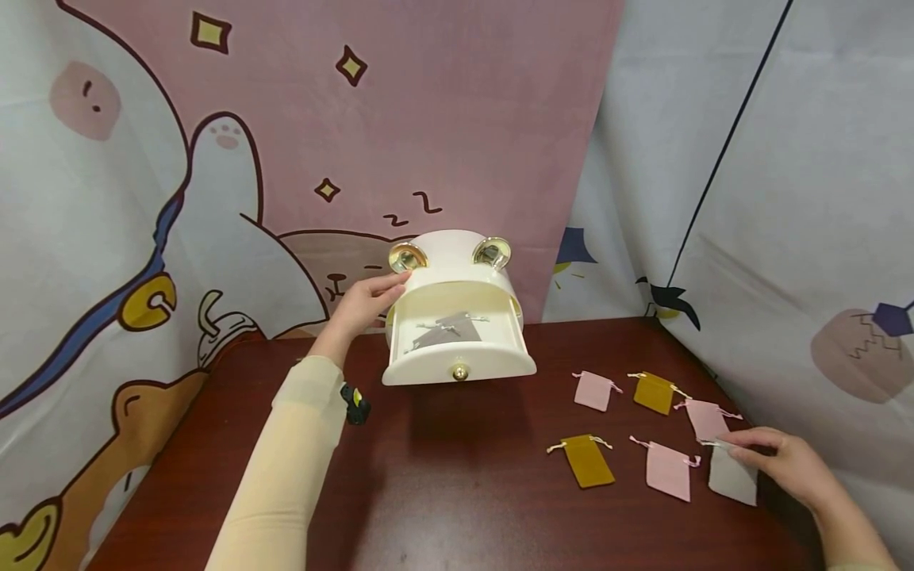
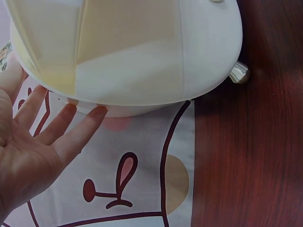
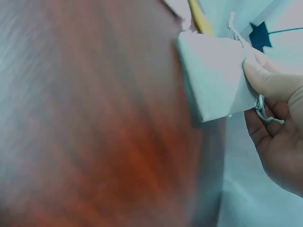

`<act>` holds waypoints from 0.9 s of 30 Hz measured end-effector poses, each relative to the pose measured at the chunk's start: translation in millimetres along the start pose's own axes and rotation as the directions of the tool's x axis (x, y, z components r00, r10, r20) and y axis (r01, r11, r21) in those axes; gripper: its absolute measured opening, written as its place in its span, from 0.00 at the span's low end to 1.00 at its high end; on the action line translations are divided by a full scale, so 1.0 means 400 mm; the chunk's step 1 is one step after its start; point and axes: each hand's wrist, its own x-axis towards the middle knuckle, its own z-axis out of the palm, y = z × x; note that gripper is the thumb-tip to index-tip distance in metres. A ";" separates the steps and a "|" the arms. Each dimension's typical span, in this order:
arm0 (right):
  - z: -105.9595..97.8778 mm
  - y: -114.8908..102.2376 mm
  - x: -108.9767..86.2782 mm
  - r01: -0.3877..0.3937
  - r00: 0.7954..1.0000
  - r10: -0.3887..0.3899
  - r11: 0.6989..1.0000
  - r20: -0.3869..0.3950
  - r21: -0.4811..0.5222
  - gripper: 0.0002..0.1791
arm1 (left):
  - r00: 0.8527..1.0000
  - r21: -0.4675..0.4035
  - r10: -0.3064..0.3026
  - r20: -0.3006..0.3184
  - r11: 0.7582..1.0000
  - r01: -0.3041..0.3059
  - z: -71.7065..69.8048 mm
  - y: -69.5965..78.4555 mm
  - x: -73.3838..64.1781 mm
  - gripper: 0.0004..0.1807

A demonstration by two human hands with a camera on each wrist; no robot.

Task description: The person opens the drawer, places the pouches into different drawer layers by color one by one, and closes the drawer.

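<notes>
My right hand [image 1: 789, 464] pinches a light grey drawstring pouch [image 1: 733, 477] at the table's right edge. In the right wrist view the thumb lies across the pouch [image 3: 215, 75] near its cord end. With extended fingers, my left hand [image 1: 362, 304] touches the left side of a cream box [image 1: 451, 252] shaped like a frog's head with gold-rimmed eyes. The left wrist view has those fingertips [image 2: 97, 113] against the box's side. The box's drawer [image 1: 459, 365] is pulled out, and darker grey pouches [image 1: 457, 329] lie inside; their overlap hides how many.
On the dark red table [image 1: 457, 492], pink pouches, one a pink pouch [image 1: 593, 391], lie to the right among a mustard pouch [image 1: 652, 392] and another mustard pouch [image 1: 588, 461]. A printed cloth [image 1: 457, 119] hangs behind the table. A small dark object [image 1: 355, 403] sits by my left sleeve.
</notes>
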 end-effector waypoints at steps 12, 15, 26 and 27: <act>0.000 -0.107 0.060 0.025 1.000 -0.026 0.997 0.000 -0.078 0.14 | 1.000 0.005 -0.012 0.000 1.000 0.012 0.002 -0.002 -0.001 0.26; 0.009 -0.143 0.076 0.013 1.000 -0.012 0.997 0.013 -0.070 0.16 | 1.000 0.003 -0.011 -0.001 1.000 0.011 0.002 -0.001 -0.001 0.26; 0.058 -0.274 0.155 0.175 0.984 -0.178 0.981 -0.029 -0.084 0.09 | 1.000 0.014 0.002 0.003 1.000 -0.002 0.001 -0.001 0.003 0.25; 0.062 -0.285 0.163 0.184 0.982 -0.186 0.980 -0.025 -0.080 0.09 | 1.000 0.015 0.003 0.002 1.000 -0.003 0.001 -0.001 0.003 0.25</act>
